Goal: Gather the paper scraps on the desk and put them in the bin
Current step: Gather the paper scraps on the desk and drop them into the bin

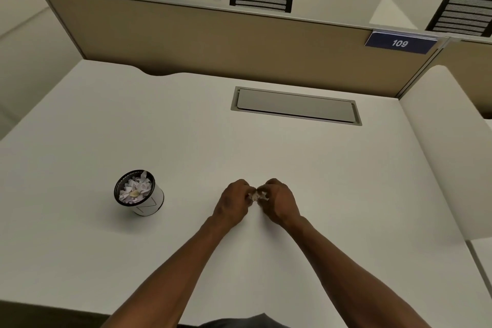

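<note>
Sitting on the table (pixel 266 146) off to the left, the small white bin (pixel 138 192) with a black mesh rim holds a heap of torn paper scraps (pixel 135 189) up to its brim. Near the table's front middle, the left hand (pixel 232 201) and right hand (pixel 278 201) meet, fingers curled, pinching a small crumpled wad of paper (pixel 257 196) between them. Bare tabletop lies all around them, with a grey hatch (pixel 295 105) towards the far edge under the tan partition (pixel 213 42).
</note>
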`<state>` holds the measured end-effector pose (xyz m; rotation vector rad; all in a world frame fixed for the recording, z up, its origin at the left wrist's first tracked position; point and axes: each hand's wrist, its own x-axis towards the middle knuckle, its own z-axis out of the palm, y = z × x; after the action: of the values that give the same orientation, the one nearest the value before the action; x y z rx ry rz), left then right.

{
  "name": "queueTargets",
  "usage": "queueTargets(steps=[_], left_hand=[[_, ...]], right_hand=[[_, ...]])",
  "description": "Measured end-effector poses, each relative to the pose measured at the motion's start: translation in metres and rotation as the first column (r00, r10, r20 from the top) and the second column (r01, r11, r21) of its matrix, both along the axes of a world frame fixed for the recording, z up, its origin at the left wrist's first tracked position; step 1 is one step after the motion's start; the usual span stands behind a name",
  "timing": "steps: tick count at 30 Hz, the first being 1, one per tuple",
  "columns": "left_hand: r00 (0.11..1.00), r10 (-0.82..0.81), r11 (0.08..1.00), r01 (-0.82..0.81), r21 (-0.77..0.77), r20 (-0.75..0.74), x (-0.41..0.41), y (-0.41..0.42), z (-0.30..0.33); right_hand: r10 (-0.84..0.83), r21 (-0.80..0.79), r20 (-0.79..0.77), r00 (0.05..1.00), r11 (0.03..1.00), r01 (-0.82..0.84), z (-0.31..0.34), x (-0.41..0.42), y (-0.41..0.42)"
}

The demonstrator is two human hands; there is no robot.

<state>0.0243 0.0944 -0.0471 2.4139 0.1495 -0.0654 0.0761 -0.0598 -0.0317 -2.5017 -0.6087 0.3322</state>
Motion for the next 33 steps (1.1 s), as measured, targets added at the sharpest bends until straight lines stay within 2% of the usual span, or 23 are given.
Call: queueTargets(steps=[6,8,11,14,17,24,27,31,33], left_hand=[[0.990,0.128,0.985,-0.120,-0.125,0.056,-0.019,-0.004,-0.005],[0.972,0.235,0.948,-0.226,-0.225,0.016,-0.028,-0.004,-0.004],[0.922,0.383,0.856,-0.379,-0.351,-0.062,-0.043,-0.002,0.000],[0.885,0.462,0.782,-0.441,-0.441,-0.065,-0.058,0.005,0.012],[0.853,0.521,0.741,-0.447,-0.501,0.010,-0.075,0.019,0.031],[0.728,0.659,0.693,-0.490,-0.529,0.188,-0.109,0.083,0.083],[0.673,0.695,0.695,-0.537,-0.478,0.254,-0.121,0.119,0.097],[0.609,0.711,0.702,-0.639,-0.314,0.351,-0.131,0.158,0.100],[0.612,0.694,0.713,-0.658,-0.244,0.378,-0.133,0.171,0.096]], right_hand=[[-0.063,0.062,-0.030,0.998,0.996,0.065,-0.002,-0.013,0.004],[-0.093,0.118,-0.112,0.989,0.987,0.106,0.000,-0.016,0.004],[-0.131,0.238,-0.327,0.936,0.947,0.216,0.004,-0.024,0.007],[-0.064,0.364,-0.494,0.867,0.890,0.273,0.013,-0.031,0.017],[0.068,0.468,-0.541,0.838,0.852,0.233,0.031,-0.035,0.037],[0.340,0.610,-0.426,0.838,0.792,-0.011,0.083,-0.042,0.117],[0.404,0.632,-0.370,0.837,0.770,-0.092,0.096,-0.044,0.157],[0.399,0.529,-0.222,0.890,0.816,-0.233,0.101,-0.050,0.208],[0.389,0.460,-0.111,0.915,0.836,-0.299,0.100,-0.054,0.226]])
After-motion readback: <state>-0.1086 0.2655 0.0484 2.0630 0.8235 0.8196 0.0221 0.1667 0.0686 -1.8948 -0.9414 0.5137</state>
